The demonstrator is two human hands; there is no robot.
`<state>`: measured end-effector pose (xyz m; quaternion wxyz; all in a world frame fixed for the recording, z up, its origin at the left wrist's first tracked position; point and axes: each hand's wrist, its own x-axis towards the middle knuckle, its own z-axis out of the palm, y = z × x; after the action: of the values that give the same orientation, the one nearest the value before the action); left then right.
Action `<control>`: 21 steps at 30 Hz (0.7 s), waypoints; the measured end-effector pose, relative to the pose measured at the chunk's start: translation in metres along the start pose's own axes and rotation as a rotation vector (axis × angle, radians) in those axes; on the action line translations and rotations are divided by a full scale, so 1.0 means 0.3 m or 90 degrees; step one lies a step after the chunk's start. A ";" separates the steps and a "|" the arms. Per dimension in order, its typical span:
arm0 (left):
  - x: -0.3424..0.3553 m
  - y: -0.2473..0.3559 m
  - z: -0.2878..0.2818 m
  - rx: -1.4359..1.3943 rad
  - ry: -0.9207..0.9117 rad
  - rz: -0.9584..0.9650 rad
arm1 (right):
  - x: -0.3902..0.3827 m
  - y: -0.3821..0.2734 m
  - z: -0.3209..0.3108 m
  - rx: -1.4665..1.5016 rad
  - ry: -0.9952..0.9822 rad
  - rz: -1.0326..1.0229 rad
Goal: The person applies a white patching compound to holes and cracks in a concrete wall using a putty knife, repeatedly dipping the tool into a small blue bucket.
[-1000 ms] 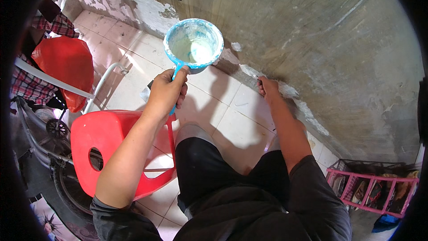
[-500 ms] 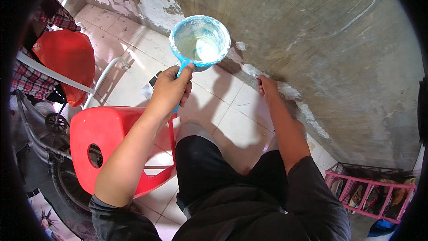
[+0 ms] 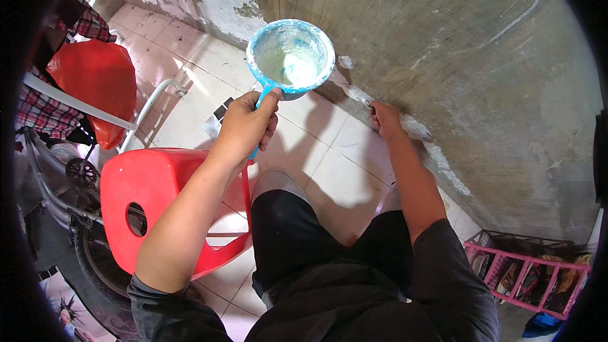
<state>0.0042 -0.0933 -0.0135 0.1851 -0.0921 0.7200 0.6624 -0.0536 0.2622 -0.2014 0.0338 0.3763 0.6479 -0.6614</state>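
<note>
My left hand is wrapped round the handle of a blue plastic dipper. White paste coats the dipper's inside and rim, with a thicker pool at the bottom. The dipper hangs in the air above the floor, beside the wall. Low against the bare grey wall, my right hand is closed, fingers curled. Whatever it grips is too small or hidden to name. A patchy white strip of paste runs along the wall's foot on both sides of that hand.
A red plastic stool stands under my left forearm. Farther left are a bicycle wheel, a white metal frame and a red bag. A pink crate rack sits at the lower right by the wall. White tiles cover the floor.
The dipper and both hands appear slightly farther right in the picture, and the view itself has shifted a little. My right hand stays closed at the foot of the wall.
</note>
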 end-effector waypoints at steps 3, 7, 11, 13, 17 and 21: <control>0.016 -0.001 0.013 0.009 -0.007 0.018 | 0.064 -0.003 -0.042 0.011 0.032 -0.029; 0.000 -0.018 -0.015 -0.018 0.004 0.011 | -0.101 -0.041 -0.064 -0.012 0.069 -0.066; -0.002 -0.012 -0.012 -0.001 -0.011 0.008 | -0.089 0.046 -0.058 -0.066 0.062 -0.049; 0.003 -0.010 -0.008 0.011 -0.010 0.013 | -0.027 0.095 -0.050 -0.076 0.051 -0.040; 0.015 -0.009 0.013 0.014 -0.004 0.022 | 0.056 0.102 -0.100 -0.062 0.076 -0.060; -0.006 -0.016 -0.014 0.004 0.012 0.011 | -0.062 0.019 -0.161 -0.044 0.069 -0.085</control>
<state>0.0072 -0.0980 -0.0169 0.1729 -0.0916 0.7244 0.6610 -0.0154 0.2957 -0.1904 -0.0329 0.3661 0.6948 -0.6181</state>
